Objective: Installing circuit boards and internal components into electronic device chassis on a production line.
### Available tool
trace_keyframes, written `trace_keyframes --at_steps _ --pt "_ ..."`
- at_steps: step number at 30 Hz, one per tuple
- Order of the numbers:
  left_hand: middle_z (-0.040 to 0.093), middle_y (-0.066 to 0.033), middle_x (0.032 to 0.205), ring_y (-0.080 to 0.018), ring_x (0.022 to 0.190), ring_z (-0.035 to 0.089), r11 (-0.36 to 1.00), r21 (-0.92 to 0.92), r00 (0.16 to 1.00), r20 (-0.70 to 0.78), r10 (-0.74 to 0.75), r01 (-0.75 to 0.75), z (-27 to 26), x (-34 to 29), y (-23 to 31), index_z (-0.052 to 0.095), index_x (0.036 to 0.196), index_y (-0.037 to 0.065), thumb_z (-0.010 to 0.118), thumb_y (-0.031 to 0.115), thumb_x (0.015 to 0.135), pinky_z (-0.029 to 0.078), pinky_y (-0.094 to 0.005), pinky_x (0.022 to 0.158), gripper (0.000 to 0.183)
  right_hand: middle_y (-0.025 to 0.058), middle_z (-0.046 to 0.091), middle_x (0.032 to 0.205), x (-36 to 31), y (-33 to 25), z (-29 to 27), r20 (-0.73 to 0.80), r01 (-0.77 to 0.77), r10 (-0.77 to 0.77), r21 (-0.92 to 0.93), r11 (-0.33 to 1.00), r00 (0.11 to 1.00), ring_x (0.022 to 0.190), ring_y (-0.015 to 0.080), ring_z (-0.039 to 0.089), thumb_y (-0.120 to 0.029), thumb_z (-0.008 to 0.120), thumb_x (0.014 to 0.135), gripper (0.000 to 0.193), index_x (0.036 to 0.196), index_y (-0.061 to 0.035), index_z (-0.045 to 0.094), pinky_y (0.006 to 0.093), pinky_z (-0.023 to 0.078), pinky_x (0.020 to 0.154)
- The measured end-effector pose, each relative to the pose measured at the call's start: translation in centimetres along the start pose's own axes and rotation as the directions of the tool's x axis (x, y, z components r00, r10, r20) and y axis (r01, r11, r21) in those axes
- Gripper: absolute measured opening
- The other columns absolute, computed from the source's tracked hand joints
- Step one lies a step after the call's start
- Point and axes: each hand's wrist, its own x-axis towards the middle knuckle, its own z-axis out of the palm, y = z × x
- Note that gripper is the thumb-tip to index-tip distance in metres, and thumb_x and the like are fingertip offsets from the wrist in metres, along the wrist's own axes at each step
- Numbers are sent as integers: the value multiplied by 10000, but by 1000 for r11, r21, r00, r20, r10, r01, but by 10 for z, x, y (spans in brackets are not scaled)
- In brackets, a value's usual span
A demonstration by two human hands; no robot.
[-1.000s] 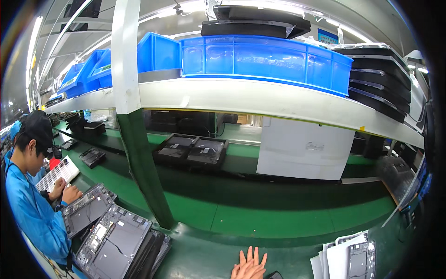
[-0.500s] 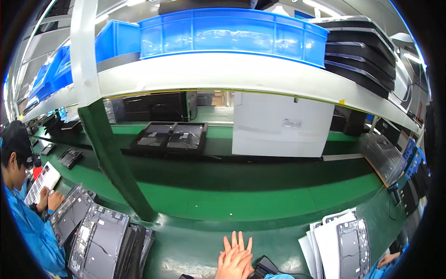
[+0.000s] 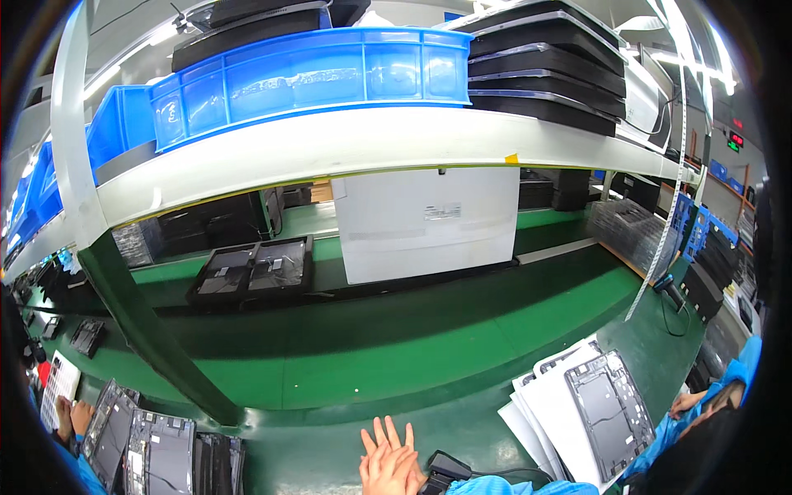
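Note:
At the lower middle, my two hands rest together above the green worktop [image 3: 330,437]. My right hand [image 3: 396,433] has its fingers stretched out and apart. Across its back lies my left hand [image 3: 384,473], fingers extended, partly covering it. Neither hand holds a thing. Beside my right wrist is a black device [image 3: 446,469] with a cable, near my blue sleeve. To the right, a laptop chassis [image 3: 609,412] with its inner parts showing lies on a stack of white sheets [image 3: 561,396]. At the lower left stand more laptop chassis [image 3: 169,454], stacked and leaning.
A green post [image 3: 157,355] rises at the left. Overhead, a white shelf [image 3: 330,144] carries a blue bin [image 3: 313,74] and stacked black trays [image 3: 544,82]. A white panel [image 3: 425,247] stands behind. One person's hands [image 3: 74,418] work at left; another person [image 3: 701,412] is at right.
My view has turned rightward, so the scene shifts left in the picture. My hands stay laid together. More of the person on the right shows now.

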Motion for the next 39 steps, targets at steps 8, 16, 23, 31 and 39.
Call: trace_keyframes --at_steps 8,16,23,31,39 --pt "313 -259 1421 -445 1324 251 968 65 967 -68 245 -240 -18 21 4 456 1301 10 497 185 789 132 -555 1094 543 178 -44 1524 17 14 65 -521 544 268 498 -676 811 1412 329 -6 -491 637 767 997 1474 -205 -5 607 12 1093" --pt "548 -126 1179 -356 1202 425 961 150 955 -150 255 -233 0 15 -8 584 1107 23 466 205 881 301 -499 1014 313 179 -43 1524 36 12 55 -458 538 298 597 -595 837 1412 328 -8 -470 614 786 965 1473 -204 -9 594 11 1099" --pt "522 -106 1228 -340 1238 387 971 153 975 -104 198 -181 5 13 -9 570 1154 48 483 194 857 282 -481 1030 342 179 -43 1524 31 18 45 -457 557 325 599 -576 828 1412 327 -10 -451 594 802 938 1473 -203 -13 581 11 1104" --pt "510 -118 1245 -356 1244 376 972 148 972 -122 200 -181 1 11 -10 565 1157 49 496 192 854 278 -479 1033 342 179 -42 1524 33 10 54 -438 534 315 597 -599 842 1412 326 -12 -430 570 821 907 1472 -202 -17 568 10 1110" --pt "520 -152 1211 -397 1211 400 950 109 936 -170 308 -293 -5 16 0 564 1132 24 487 167 850 247 -543 1045 325 179 -41 1523 21 -9 59 -421 548 362 517 -657 831 1412 326 -14 -409 547 839 876 1471 -201 -22 554 9 1116"
